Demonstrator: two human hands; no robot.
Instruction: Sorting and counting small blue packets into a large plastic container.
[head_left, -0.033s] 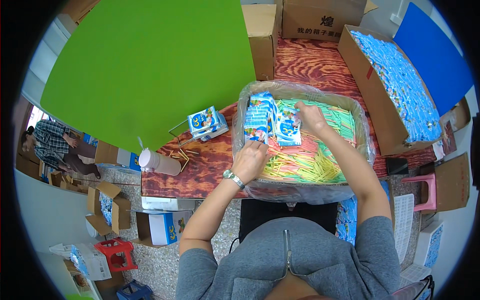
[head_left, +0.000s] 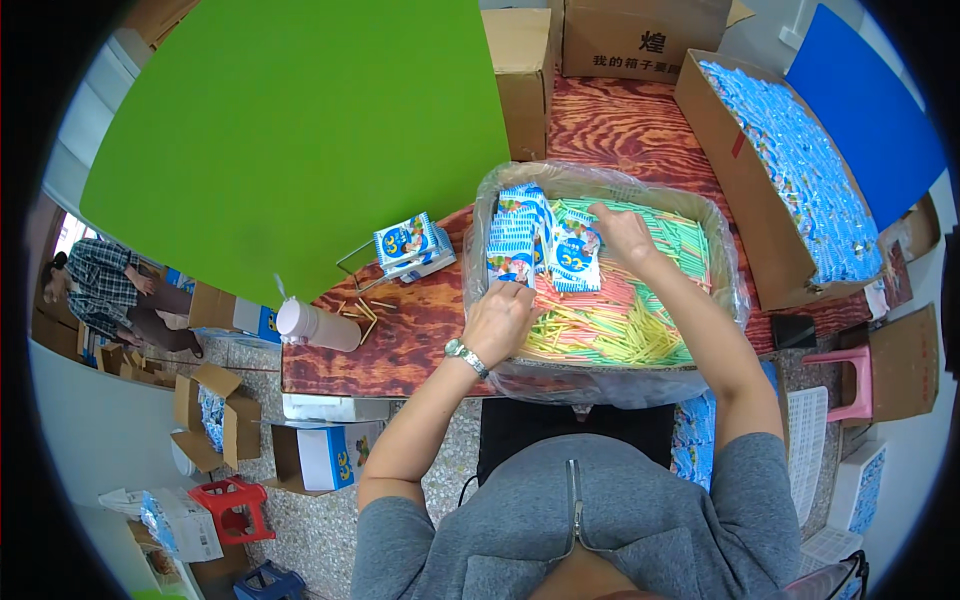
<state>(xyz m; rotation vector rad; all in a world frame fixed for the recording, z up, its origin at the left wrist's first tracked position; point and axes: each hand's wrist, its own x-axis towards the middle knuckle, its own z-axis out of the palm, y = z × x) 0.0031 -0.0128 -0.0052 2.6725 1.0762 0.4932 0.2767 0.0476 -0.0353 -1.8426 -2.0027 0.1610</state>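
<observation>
A carton lined with clear plastic (head_left: 735, 290) holds many thin green, pink and yellow sticks (head_left: 640, 325). On their left side lies a pile of blue-and-white packets (head_left: 512, 235). My left hand (head_left: 500, 322), with a watch at its wrist, has its fingers closed at the lower edge of that pile; its fingertips are partly hidden. A single blue-and-white packet (head_left: 575, 250) lies tilted over the sticks beside the pile. My right hand (head_left: 625, 238) is closed with its fingertips at that packet's upper right corner.
Left of the carton stand a packet stack in a wire holder (head_left: 405, 245) and a pale pink bottle (head_left: 318, 326). A long box of blue packets (head_left: 800, 170) is at the right. A green board (head_left: 300, 130) covers the far left. Another person (head_left: 105, 285) sits beyond.
The single packet by my right hand has changed its tilt slightly. Both hands stay almost in place.
</observation>
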